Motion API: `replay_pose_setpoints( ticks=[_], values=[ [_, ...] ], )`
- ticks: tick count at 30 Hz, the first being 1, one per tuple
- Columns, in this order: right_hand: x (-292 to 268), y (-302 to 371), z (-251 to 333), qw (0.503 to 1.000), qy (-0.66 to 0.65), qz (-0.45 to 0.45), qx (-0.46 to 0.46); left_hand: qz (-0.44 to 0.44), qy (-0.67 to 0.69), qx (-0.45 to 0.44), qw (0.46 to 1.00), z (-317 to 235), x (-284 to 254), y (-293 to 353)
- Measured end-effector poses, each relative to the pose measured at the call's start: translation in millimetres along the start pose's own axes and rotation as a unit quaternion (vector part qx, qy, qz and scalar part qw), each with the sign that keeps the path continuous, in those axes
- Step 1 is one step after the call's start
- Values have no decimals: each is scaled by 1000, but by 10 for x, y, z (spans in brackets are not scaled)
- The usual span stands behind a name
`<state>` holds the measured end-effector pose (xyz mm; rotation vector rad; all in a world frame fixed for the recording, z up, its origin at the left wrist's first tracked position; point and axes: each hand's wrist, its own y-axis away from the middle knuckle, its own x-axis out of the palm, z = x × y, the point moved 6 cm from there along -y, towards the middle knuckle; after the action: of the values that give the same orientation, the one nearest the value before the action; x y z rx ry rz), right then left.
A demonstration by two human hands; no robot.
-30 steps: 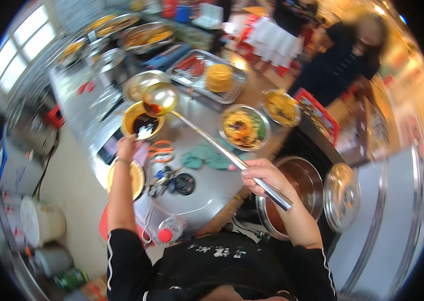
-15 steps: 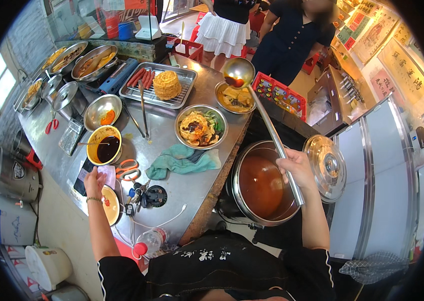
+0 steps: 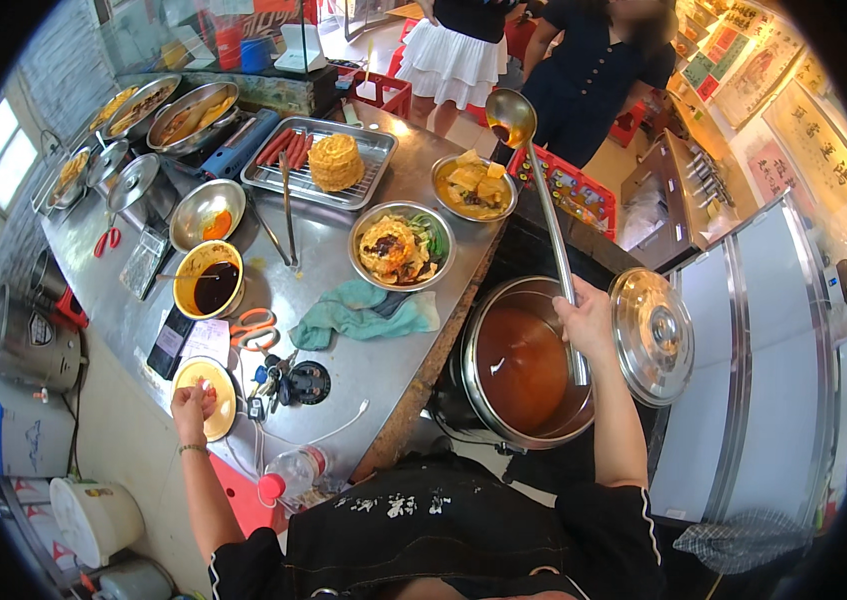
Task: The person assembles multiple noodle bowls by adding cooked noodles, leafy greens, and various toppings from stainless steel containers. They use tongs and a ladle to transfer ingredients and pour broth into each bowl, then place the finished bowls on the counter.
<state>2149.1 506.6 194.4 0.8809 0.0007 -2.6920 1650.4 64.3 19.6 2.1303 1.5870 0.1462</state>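
Observation:
My right hand (image 3: 585,318) grips the long steel handle of a ladle (image 3: 547,205). Its bowl, with some reddish liquid in it, is raised just beyond a steel dish of yellow food pieces (image 3: 473,187). Below the right hand stands a deep pot of red-brown broth (image 3: 518,370). My left hand (image 3: 191,408) is at a round pale-yellow disc (image 3: 223,415), fingers drawn together by a small red spot; what they pinch is unclear. Beyond it are a yellow tub of dark sauce (image 3: 201,305) and a phone (image 3: 171,338). A steel bowl of noodle-like food and greens (image 3: 400,245) sits mid-table.
Orange-handled scissors (image 3: 255,330), keys (image 3: 273,380), a green cloth (image 3: 363,313) and a red-capped bottle (image 3: 293,473) lie on the steel table. A tray with sausages and a stacked fried cake (image 3: 335,163) is farther back. A clear lid (image 3: 651,322) is right of the pot. Two people stand beyond.
My left hand has moved nearer, from beside the phone to the pale disc. The ladle's bowl has risen away and to the right, off the dish of yellow pieces.

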Motion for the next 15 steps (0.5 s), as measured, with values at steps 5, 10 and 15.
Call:
replay_pose_setpoints(
  ticks=[5, 10, 15],
  values=[
    [14, -21, -84, 990, 105, -40, -85, 10, -52, 46, 998, 96, 6, 76],
    [126, -21, -180, 986, 152, -35, -63, -5, -145, 103, 984, 3, 75, 146],
    [233, 69, -151, 993, 107, -15, -56, -8, -175, 127, 976, 89, 65, -8]
  ],
)
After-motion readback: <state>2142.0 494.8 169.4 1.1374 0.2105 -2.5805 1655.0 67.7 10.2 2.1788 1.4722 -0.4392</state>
